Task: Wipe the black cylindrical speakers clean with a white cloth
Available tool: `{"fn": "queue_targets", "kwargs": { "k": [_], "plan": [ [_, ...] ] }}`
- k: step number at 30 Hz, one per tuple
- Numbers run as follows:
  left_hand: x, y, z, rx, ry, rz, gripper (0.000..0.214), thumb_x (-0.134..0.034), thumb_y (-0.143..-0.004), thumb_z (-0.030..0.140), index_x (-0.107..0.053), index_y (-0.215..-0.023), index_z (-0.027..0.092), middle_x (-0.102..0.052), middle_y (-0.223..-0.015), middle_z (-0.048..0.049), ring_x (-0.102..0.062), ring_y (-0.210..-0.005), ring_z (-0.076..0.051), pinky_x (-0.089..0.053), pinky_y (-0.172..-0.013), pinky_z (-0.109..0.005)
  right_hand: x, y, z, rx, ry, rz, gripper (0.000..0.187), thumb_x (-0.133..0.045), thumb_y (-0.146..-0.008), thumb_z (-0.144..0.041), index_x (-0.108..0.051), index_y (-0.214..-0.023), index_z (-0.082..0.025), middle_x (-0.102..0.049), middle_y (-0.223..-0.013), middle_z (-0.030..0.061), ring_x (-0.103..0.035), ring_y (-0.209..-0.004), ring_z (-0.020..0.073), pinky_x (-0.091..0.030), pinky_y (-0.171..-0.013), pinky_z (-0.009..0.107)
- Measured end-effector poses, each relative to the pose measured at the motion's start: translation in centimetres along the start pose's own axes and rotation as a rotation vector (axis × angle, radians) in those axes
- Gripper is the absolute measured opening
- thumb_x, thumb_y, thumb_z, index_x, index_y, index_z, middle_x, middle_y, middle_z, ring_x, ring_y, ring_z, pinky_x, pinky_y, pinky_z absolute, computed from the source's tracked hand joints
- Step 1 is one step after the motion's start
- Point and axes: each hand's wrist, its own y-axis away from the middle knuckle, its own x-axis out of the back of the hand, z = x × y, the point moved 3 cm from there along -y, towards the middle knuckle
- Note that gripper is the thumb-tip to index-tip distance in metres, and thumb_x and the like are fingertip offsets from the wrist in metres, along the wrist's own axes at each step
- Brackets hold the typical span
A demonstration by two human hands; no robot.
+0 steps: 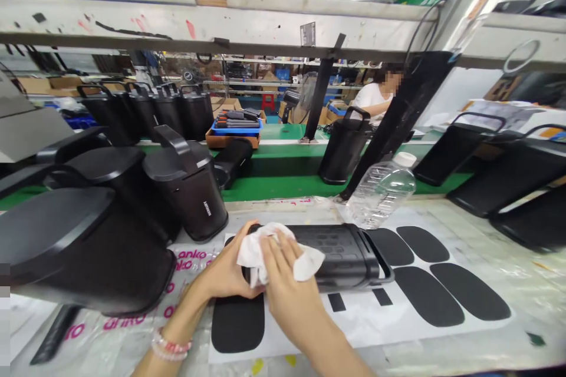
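A black, speaker-like housing [342, 250] lies on its side on the bench in front of me, its handle to the right. My left hand [227, 271] grips its left end, fingers and thumb around the edge. A crumpled white wipe [309, 262] is pressed against that same end by my right hand [285, 288], whose fingers lie over it. The wipe and my hands hide the left end of the housing. Beneath is a white backing sheet [318, 336] with dark rounded pads [428, 294] and two small black squares [336, 302].
Several black housings with handles [188, 194] stand at left; others lean at right [530, 177]. A clear plastic bottle [382, 191] stands behind the work. Beyond runs a green conveyor surface [283, 174]; a black post [398, 118] and an overhead shelf [265, 23] frame it. A person [371, 97] sits across.
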Motion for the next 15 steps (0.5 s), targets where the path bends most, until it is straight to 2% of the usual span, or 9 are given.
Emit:
{"fn": "queue_targets", "kwargs": {
  "k": [2,4,8,12,13,15],
  "plan": [
    [0.0,0.0,-0.2,-0.030,0.057,0.001,0.113,-0.076,-0.053,0.020,-0.011,-0.146,0.018,-0.034,-0.149,-0.0157,-0.038,-0.135,-0.032,-0.025,-0.117,-0.042,-0.9,-0.4,-2.1,-0.006,-0.013,-0.023,0.055,-0.039,-0.072,-0.002,-0.055,-0.125,0.000,-0.060,-0.125,0.0165,-0.051,-0.122,0.0299,-0.046,-0.100,0.044],
    [0.1,0.0,-0.3,-0.029,0.062,0.001,0.111,-0.078,-0.055,0.022,-0.015,-0.146,0.018,-0.033,-0.150,-0.0152,-0.037,-0.136,-0.031,-0.025,-0.117,-0.041,-0.4,0.2,-3.0,0.005,-0.020,0.001,0.052,-0.037,-0.071,0.000,-0.059,-0.119,0.001,-0.064,-0.117,0.0173,-0.055,-0.116,0.0298,-0.048,-0.098,0.042],
    [0.4,0.0,-0.2,-0.005,0.002,0.010,0.088,-0.070,-0.069,0.028,-0.024,-0.143,0.017,-0.031,-0.151,-0.0142,-0.033,-0.138,-0.029,-0.025,-0.117,-0.041,1.2,1.1,-2.7,0.084,-0.057,0.035,0.046,-0.034,-0.076,0.004,-0.061,-0.113,-0.001,-0.068,-0.108,0.0146,-0.056,-0.113,0.0278,-0.048,-0.098,0.041],
    [0.3,0.1,-0.2,-0.032,0.107,0.011,0.113,-0.079,-0.052,0.021,-0.016,-0.146,0.018,-0.035,-0.148,-0.0150,-0.037,-0.135,-0.032,-0.027,-0.116,-0.044,0.3,-1.0,-1.9,0.012,-0.050,0.000,0.041,-0.036,-0.078,0.002,-0.061,-0.111,0.003,-0.067,-0.104,0.0197,-0.060,-0.106,0.0286,-0.049,-0.098,0.044],
    [0.2,0.1,-0.2,-0.032,0.119,0.017,0.116,-0.080,-0.050,0.020,-0.015,-0.146,0.018,-0.036,-0.148,-0.0147,-0.038,-0.135,-0.033,-0.027,-0.116,-0.043,0.1,-1.3,-2.1,0.010,-0.035,0.010,0.040,-0.036,-0.078,0.002,-0.061,-0.110,0.004,-0.067,-0.103,0.0213,-0.061,-0.104,0.0288,-0.049,-0.098,0.044],
    [0.2,0.1,-0.3,-0.026,0.087,0.025,0.109,-0.079,-0.054,0.021,-0.020,-0.145,0.019,-0.036,-0.148,-0.0140,-0.037,-0.135,-0.032,-0.027,-0.116,-0.042,0.2,-1.1,-2.8,0.037,-0.003,0.058,0.039,-0.036,-0.078,0.003,-0.061,-0.108,0.005,-0.067,-0.101,0.0225,-0.061,-0.105,0.0290,-0.051,-0.096,0.043]
  ]
}}
